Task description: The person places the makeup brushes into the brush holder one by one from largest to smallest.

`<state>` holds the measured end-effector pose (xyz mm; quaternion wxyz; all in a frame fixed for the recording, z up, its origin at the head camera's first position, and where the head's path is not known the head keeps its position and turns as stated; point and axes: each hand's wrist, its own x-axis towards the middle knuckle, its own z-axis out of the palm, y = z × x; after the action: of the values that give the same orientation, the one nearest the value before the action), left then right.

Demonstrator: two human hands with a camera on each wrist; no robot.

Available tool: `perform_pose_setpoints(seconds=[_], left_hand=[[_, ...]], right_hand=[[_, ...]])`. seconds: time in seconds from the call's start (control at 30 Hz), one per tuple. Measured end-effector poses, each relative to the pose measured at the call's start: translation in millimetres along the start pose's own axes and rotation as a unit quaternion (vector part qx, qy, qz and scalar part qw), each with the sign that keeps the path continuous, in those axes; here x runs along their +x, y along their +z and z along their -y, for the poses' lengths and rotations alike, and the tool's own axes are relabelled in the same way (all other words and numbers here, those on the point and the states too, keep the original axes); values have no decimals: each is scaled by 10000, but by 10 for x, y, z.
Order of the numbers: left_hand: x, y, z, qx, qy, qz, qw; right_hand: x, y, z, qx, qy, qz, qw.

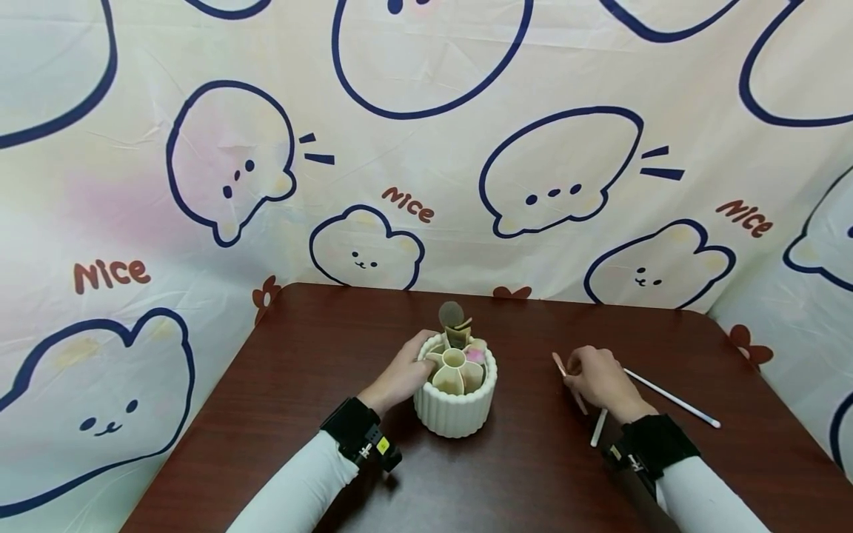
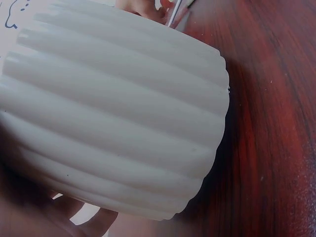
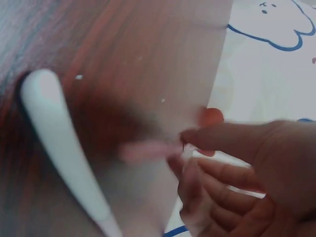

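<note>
In the head view my left hand (image 1: 408, 374) grips the white ribbed holder (image 1: 455, 416) by its rim, thumb on top at the near left. The holder stands upright; its inside is split into petal-shaped compartments around a round middle. Its ribbed wall (image 2: 118, 103) fills most of the left wrist view. Over the table at the right, my right hand (image 1: 600, 381) pinches a slim pinkish stick (image 3: 148, 150) between thumb and fingertips. The stick is blurred, so its kind is unclear. Beneath that hand lies a white rounded handle (image 3: 64, 143), partly hidden in the head view.
A long white stick (image 1: 676, 400) lies right of my right hand. From the holder's back rises a grey-green round-topped piece (image 1: 451, 314), with a pink item (image 1: 475, 355) beside it. The dark brown table (image 1: 533, 474) ends at a printed cloth backdrop (image 1: 453, 163).
</note>
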<state>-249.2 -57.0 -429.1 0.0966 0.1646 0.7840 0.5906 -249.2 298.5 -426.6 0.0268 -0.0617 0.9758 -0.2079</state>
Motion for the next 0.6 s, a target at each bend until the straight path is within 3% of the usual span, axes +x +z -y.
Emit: perform_pose_setpoints(seconds=[0.17,0.33,0.5,0.6], left_hand=[[1,7,-11,-10,-37,-11,10000],[-1,12,-24,-8,-48,-25,10000],[-9,16,-29,-41,-32,-21,10000],[-11,17,-26,-39,-16,-21,10000]], right_hand=[[-37,-79,198,340,-720,-438,9959],[-134,-266,539,639,-1230,-1049,9848],[-268,-385,922,1118,-1735,-1650,9645],[-367,-419,1134,1537,-2069,-1783,9496]])
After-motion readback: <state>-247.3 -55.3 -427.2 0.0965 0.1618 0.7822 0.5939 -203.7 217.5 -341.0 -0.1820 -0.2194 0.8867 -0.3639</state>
